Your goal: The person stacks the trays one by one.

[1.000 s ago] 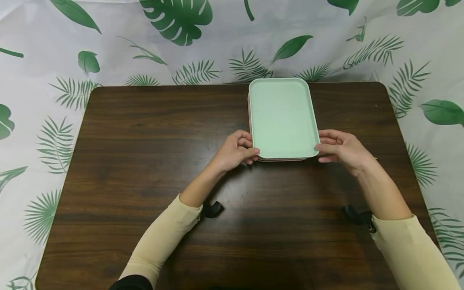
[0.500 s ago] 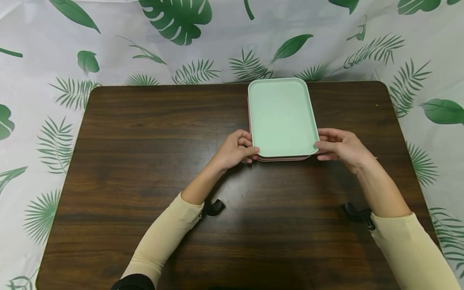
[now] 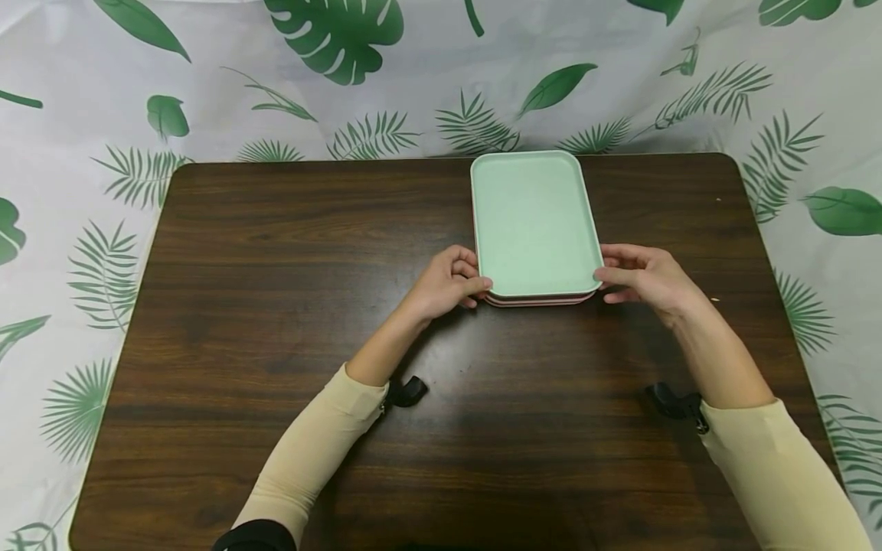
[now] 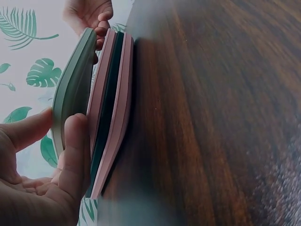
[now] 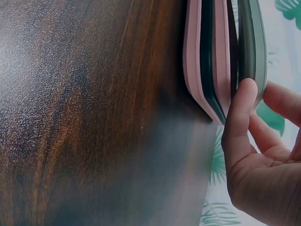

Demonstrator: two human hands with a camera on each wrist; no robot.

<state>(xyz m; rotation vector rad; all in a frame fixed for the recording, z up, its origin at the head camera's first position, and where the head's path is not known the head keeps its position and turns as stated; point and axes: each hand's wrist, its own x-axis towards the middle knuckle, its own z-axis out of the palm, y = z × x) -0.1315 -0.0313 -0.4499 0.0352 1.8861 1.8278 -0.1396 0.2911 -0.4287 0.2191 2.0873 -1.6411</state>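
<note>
A light green rectangular tray (image 3: pixel 537 222) tops a stack at the table's far edge. Under it, the left wrist view shows two pink trays (image 4: pixel 123 94) with a dark green tray (image 4: pixel 109 103) between them. My left hand (image 3: pixel 448 283) pinches the light green tray's near left corner, thumb on the rim and fingers beneath. At the near right corner my right hand (image 3: pixel 648 279) pinches the same tray between thumb and fingers. In both wrist views a narrow gap shows between the light green tray and the upper pink one.
The stack stands on a dark wood-grain table (image 3: pixel 289 252) with rounded corners. A white cloth with green leaf prints (image 3: pixel 427 69) hangs behind the table and along its sides. Black straps with small mounts (image 3: pixel 406 392) sit at both wrists.
The light green tray has shifted slightly left, and more of the pink edge shows below its near rim. Both hands keep their pinch, the right one moving slightly left with it.
</note>
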